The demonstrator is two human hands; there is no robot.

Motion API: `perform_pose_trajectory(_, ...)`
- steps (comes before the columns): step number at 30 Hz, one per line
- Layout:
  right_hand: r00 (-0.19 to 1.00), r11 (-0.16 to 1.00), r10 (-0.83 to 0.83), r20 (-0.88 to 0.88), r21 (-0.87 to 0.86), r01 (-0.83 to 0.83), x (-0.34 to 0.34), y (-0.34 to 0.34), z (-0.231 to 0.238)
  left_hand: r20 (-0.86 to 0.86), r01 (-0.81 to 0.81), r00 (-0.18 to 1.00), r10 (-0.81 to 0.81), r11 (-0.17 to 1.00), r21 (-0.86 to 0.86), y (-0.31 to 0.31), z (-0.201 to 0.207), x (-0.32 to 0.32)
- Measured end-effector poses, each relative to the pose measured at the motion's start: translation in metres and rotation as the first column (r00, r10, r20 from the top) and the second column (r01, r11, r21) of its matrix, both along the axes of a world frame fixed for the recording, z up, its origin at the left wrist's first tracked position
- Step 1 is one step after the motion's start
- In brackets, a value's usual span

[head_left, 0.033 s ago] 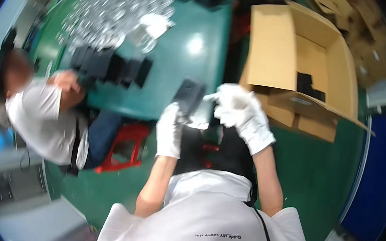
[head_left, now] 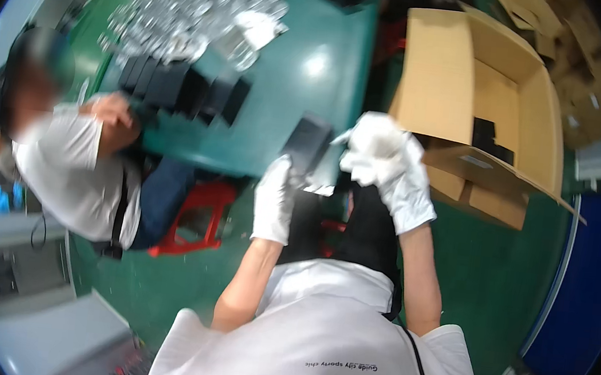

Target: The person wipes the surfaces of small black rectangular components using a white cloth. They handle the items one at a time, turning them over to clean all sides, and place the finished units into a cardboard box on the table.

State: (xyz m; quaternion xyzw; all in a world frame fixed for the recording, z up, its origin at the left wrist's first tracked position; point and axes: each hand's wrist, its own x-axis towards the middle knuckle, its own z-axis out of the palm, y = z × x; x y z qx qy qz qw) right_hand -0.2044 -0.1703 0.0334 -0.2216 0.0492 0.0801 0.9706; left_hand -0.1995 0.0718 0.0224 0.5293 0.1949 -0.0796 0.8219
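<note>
My left hand [head_left: 274, 201], in a white glove, grips the near end of a flat black box [head_left: 307, 143] at the table's front right corner. The box is tilted, its far end pointing away from me. To the right of it, past the table edge, my gloved right hand [head_left: 407, 188] is closed around a bunched white cloth [head_left: 376, 148]. A corner of the cloth sticks out toward the box, with a small gap between them. The fingers of my right hand are partly hidden by the cloth.
Black boxes [head_left: 179, 89] stand in a row on the green table [head_left: 297, 77], behind them many clear glass pieces [head_left: 195, 1]. An opened cardboard carton [head_left: 436, 77] at right holds black boxes [head_left: 492, 139]. A person [head_left: 73, 156] sits at left beside a red stool [head_left: 198, 217].
The whole view has shifted slightly, with the table and carton farther right in the picture. Both hands keep their hold on the black box and the cloth.
</note>
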Motion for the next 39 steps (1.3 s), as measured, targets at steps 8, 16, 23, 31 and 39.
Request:
perform_pose_trajectory(8, 0.780, -0.554, 0.483, 0.398, -0.551, 0.624, 0.053, 0.103, 0.031, 0.328, 0.445, 0.802, -0.499, 0.866, 0.229, 0.021, -0.035, -0.004)
perform_pose_trajectory(16, 0.809, -0.619, 0.556, 0.189, -0.555, 0.555, -0.027, 0.139, 0.046, 0.024, 0.365, 0.923, -0.383, 0.857, -0.363, 0.019, 0.013, 0.017)
perform_pose_trajectory(23, 0.949, -0.216, 0.227, 0.218, -0.939, 0.267, -0.095, 0.035, -0.021, 0.091, 0.264, 0.964, -0.250, 0.848, -0.459, 0.017, 0.009, 0.008)
perform_pose_trajectory(31, 0.965, -0.045, -0.091, 0.244, -0.969, 0.241, -0.036, 0.034, -0.004, 0.365, 0.371, 0.637, -0.679, 0.685, 0.626, -0.019, 0.025, -0.025)
perform_pose_trajectory(39, 0.960, 0.511, -0.058, 0.275, -0.818, 0.265, -0.034, 0.035, 0.046, 0.219, -0.255, 0.384, -0.897, 0.125, 0.959, -0.005, 0.002, -0.015)
